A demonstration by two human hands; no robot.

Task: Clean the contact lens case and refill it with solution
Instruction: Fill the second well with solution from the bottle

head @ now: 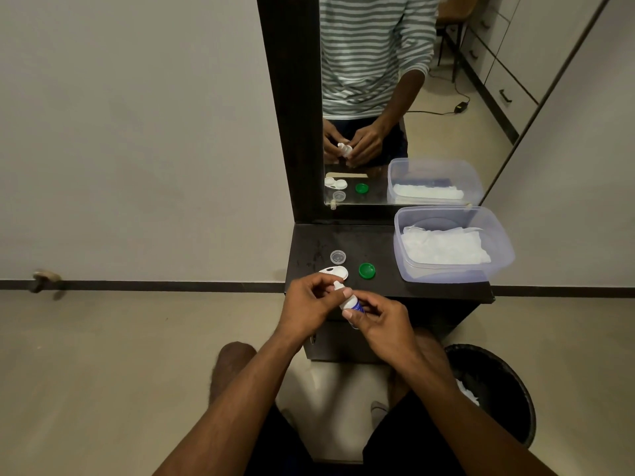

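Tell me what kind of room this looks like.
Probably a bedroom or dressing corner in a home: a tall mirror stands over a small dark dressing table, a bin sits beside it, and drawers show in the reflection.

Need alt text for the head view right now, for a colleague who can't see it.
Both hands hold a small white solution bottle with a blue label over the dark shelf's front edge: right hand grips the body, left hand at the nozzle. Behind lie a white lens case, clear round cap and green cap.
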